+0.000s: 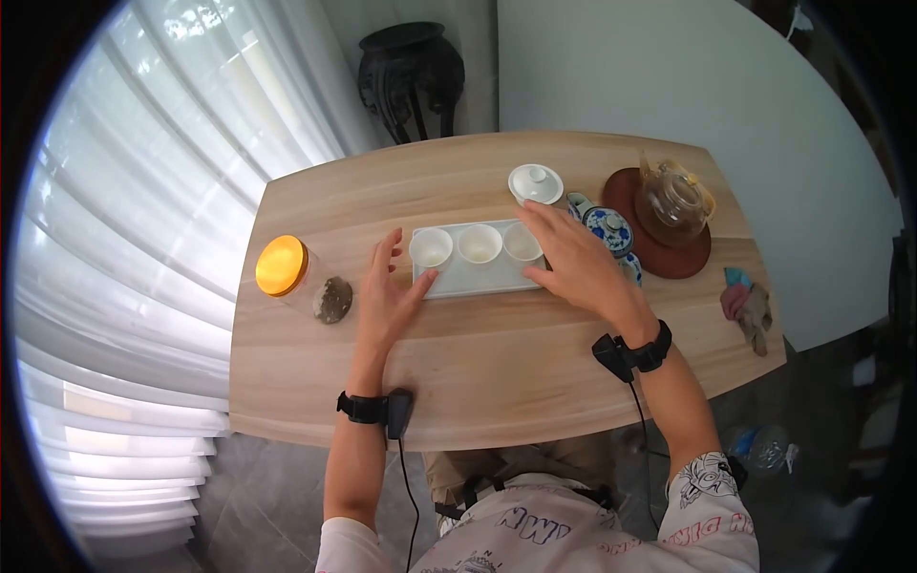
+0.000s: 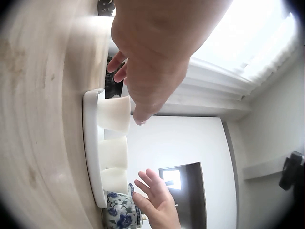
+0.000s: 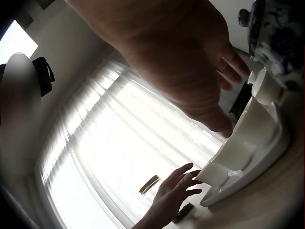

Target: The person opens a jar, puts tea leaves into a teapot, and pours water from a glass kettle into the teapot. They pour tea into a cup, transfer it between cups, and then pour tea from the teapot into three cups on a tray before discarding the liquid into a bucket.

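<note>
Three small white cups [image 1: 479, 245] stand upright in a row on a white rectangular tray [image 1: 482, 284]. My left hand [image 1: 390, 298] is at the tray's left end, thumb and fingers spread, the thumb beside the left cup [image 2: 113, 114]. At the other end, my right hand [image 1: 580, 260] reaches over the right cup [image 1: 522, 244] with fingers extended and the thumb apart from them. Neither hand grips anything. A blue-and-white teapot [image 1: 609, 227] sits partly under the right hand in the head view. Just behind the right fingertips stands a white lidded bowl [image 1: 536, 185].
A glass teapot [image 1: 674, 199] rests on a round brown mat [image 1: 683, 261] at the right. Crumpled cloth [image 1: 747, 307] lies near the right edge. To the left are a jar with a yellow lid [image 1: 282, 265] and a dark stone-like lump [image 1: 333, 300]. Curtains [image 1: 143, 191] hang beyond.
</note>
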Demonstrator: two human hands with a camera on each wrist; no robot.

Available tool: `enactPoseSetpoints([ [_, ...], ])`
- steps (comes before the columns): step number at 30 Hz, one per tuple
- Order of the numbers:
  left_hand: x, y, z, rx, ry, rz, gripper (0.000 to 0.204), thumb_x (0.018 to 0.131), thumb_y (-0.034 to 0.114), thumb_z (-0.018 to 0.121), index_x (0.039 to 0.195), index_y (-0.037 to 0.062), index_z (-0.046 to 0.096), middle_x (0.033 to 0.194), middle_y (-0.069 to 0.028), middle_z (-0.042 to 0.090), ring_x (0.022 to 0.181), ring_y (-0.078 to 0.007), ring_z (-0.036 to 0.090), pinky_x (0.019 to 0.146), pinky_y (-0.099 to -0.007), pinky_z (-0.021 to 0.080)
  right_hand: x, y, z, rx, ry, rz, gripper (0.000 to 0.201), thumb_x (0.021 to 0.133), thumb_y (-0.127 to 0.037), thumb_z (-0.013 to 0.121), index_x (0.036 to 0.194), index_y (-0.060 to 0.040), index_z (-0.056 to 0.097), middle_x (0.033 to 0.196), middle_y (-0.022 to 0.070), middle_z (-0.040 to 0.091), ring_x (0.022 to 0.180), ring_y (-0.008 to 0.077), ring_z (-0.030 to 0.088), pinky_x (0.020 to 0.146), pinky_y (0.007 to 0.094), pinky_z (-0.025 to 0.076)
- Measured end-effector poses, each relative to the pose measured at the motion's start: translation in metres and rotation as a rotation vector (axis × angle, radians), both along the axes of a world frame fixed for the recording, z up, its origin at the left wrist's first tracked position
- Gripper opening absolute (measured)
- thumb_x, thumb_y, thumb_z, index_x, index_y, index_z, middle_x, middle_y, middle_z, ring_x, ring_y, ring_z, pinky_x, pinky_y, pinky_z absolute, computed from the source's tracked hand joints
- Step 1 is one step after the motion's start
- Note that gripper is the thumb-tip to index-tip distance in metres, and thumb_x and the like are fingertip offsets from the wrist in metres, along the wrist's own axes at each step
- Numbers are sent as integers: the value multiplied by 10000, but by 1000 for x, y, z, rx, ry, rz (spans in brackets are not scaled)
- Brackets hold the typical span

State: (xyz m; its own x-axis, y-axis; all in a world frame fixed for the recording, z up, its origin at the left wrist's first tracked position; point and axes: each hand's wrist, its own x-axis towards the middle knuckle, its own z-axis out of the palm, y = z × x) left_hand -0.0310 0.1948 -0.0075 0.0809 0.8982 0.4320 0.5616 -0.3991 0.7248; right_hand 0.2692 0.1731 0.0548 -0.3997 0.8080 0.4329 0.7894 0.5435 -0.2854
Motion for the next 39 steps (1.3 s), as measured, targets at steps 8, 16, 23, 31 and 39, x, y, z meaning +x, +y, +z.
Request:
enactPoseSetpoints([
  [8,15,9,14,52,176,-131,754,834,132,847,1500,26,508,1521,-180,547,1315,-395,585,1095,-431,490,-2,32,-3,-142,-184,118,690,783,-76,801,1415,4,536,1334,173,621,1284,355,574,1071,457,468],
  [16,12,32,17,42,61,-141,674,837,54,809,1450,12,531,1389,-214,608,1256,-414,608,1045,-457,504,-21,64,29,-15,-132,14,642,820,-134,797,1396,-1,548,1310,204,636,1235,382,601,1051,472,484],
  [23,14,122,20,15,148,-85,715,795,83,838,1443,-2,549,1391,-228,631,1299,-399,602,1106,-446,481,-56,170,-16,-125,-270,32,619,802,-199,841,1322,9,577,1259,205,697,1229,360,656,1030,474,522],
  [31,23,159,-7,40,162,-115,728,741,48,847,1410,-3,563,1347,-244,640,1244,-421,623,1063,-454,507,-59,184,-32,-72,-327,-7,548,814,-219,836,1266,-12,604,1230,188,700,1239,342,648,1033,474,510],
  [39,12,121,-6,140,171,-70,736,819,90,800,1481,5,492,1442,-227,572,1262,-426,611,1090,-449,493,-46,89,20,-280,-243,118,577,878,-279,774,1348,15,613,1307,186,661,1240,363,622,1048,444,512],
])
